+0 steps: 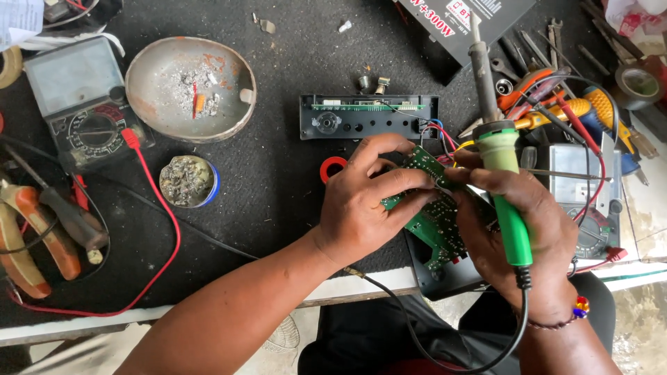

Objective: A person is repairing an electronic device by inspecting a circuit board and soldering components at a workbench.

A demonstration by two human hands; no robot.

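My left hand (368,198) grips a green circuit board (432,221) by its upper edge, tilted over the bench edge. My right hand (511,232) steadies the same board with its fingers while a green-handled soldering iron (501,156) rests in it, tip pointing away toward the back. Coloured wires (439,133) run from the board to a black front panel (368,117) lying just behind the hands. A small red tape ring (332,167) lies left of my left hand. The board's lower part sits over a black case (445,278).
A round metal dish (149,76) with solder scraps and a small tin (187,182) sit at left. An analog multimeter (80,104) with a red lead (163,229) is far left, above orange-handled pliers (31,229). Screwdrivers and tools (570,111) crowd the right.
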